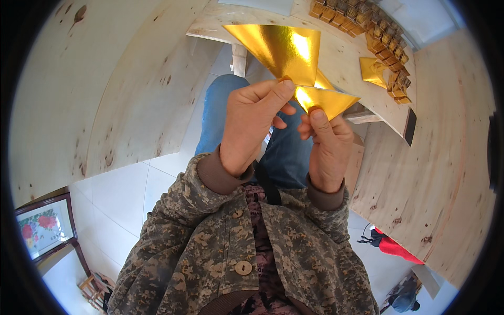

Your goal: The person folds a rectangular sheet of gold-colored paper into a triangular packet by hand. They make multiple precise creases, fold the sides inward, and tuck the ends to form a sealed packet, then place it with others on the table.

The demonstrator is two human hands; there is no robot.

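Observation:
A shiny gold paper sheet (286, 52) is held up in front of me, partly folded into pointed flaps. My left hand (252, 123) pinches its lower edge between thumb and fingers. My right hand (328, 144) grips the folded right flap, thumb pressed on the gold surface. Both hands are close together above my lap in blue jeans (286, 152). Behind the sheet stands a pale wooden table (346, 58).
Rows of folded gold paper pieces (367, 21) line the table's far side, and another gold sheet (374, 71) lies beside them. Plywood walls (105, 94) rise left and right. A framed flower picture (44, 226) leans lower left; a red item (399, 247) lies on the tile floor.

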